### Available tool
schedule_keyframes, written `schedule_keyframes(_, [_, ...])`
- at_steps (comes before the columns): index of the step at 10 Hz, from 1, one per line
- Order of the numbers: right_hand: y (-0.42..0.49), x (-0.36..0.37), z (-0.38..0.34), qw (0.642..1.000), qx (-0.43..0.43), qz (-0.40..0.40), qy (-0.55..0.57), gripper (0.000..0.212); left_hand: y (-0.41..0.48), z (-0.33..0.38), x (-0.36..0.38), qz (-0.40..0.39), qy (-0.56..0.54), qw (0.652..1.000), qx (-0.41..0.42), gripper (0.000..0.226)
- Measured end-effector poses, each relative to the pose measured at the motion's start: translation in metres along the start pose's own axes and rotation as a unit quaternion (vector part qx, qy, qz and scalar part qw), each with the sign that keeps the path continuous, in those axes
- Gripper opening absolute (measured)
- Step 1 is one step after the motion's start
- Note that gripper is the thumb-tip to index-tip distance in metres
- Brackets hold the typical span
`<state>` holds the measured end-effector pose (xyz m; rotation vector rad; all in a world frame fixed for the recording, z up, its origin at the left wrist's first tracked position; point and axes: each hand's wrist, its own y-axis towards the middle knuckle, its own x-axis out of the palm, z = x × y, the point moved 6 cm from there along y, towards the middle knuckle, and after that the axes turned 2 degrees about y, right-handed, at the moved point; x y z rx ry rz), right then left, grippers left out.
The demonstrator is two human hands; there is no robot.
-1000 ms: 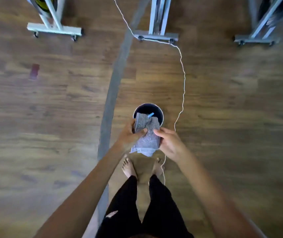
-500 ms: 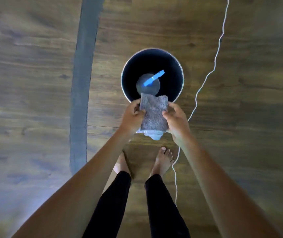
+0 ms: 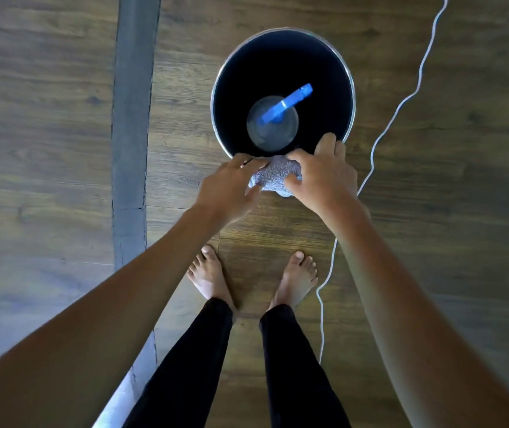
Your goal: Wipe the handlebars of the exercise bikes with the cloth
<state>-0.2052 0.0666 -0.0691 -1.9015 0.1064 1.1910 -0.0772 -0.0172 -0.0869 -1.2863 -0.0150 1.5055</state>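
A grey cloth (image 3: 275,177) is bunched between my hands, just over the near rim of a round black bucket (image 3: 347,72) on the wooden floor. My right hand (image 3: 321,174) grips the cloth's right side with curled fingers. My left hand (image 3: 231,186) holds its left side, fingertips on the fabric. Most of the cloth is hidden by the hands. Inside the bucket stands a clear spray bottle with a blue trigger head (image 3: 287,101). No exercise bike is in view.
A white cable (image 3: 401,103) snakes over the floor right of the bucket and past my right foot. A grey strip (image 3: 132,118) runs along the floor on the left. My bare feet (image 3: 210,276) stand just behind the bucket.
The view has dropped closer to the bucket and the bike bases have left the frame. The cloth, held flat and hanging before, is now crumpled into a small bundle between both hands.
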Motion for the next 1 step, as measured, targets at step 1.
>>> schedule_keyframes(1, [-0.0069, -0.0077, 0.0025, 0.999, -0.006, 0.009, 0.05, 0.046, -0.0038, 0.0079, -0.0151, 0.034, -0.059, 0.997, -0.029, 0.046])
